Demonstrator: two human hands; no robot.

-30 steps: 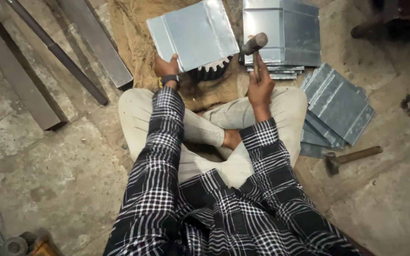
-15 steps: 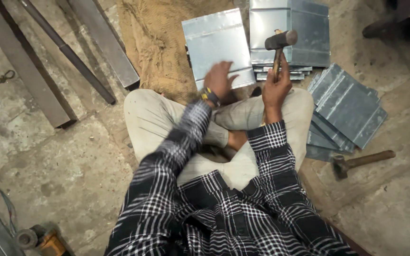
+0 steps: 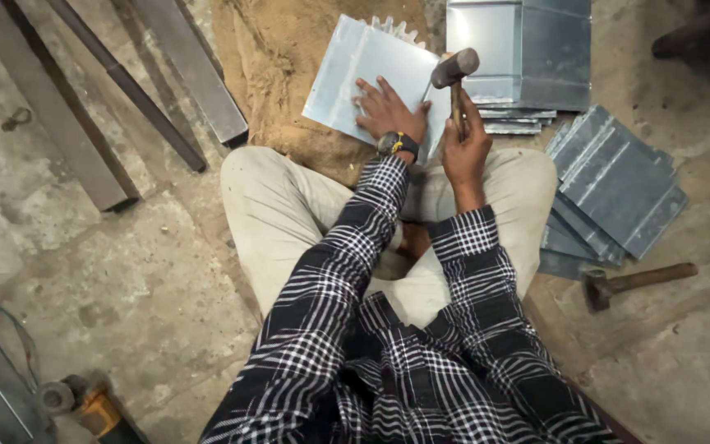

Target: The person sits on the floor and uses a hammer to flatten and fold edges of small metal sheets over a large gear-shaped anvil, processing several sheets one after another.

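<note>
On the sandy mound at the top of the floor, just beyond the person's crossed legs, lies a metal sheet (image 3: pixel 367 78), tilted so its near corner points toward the knees. The left hand (image 3: pixel 386 107) rests flat on the sheet's lower right part, palm down, fingers spread and pressing the metal, with a wristwatch (image 3: pixel 398 145) at the wrist and the checked sleeve running back along a nearly straight forearm. The right hand (image 3: pixel 464 144) is beside it, just off the sheet's right edge, fist closed around the wooden handle of a hammer (image 3: pixel 455 76); the fingers are wrapped tight together and the thumb lies along the handle. The handle stands close to upright, and the dark head sits above the sheet's right edge, near the left fingertips; whether it touches the metal cannot be told. Behind the hammer, a stack of metal sheets (image 3: pixel 527 57) sits at the top edge of the floor, and a second pile of sheets (image 3: pixel 614 185) lies by the right knee. A second hammer (image 3: pixel 634 282) rests on the concrete below that pile. Long steel bars (image 3: pixel 117 99) lie across the top left corner.
</note>
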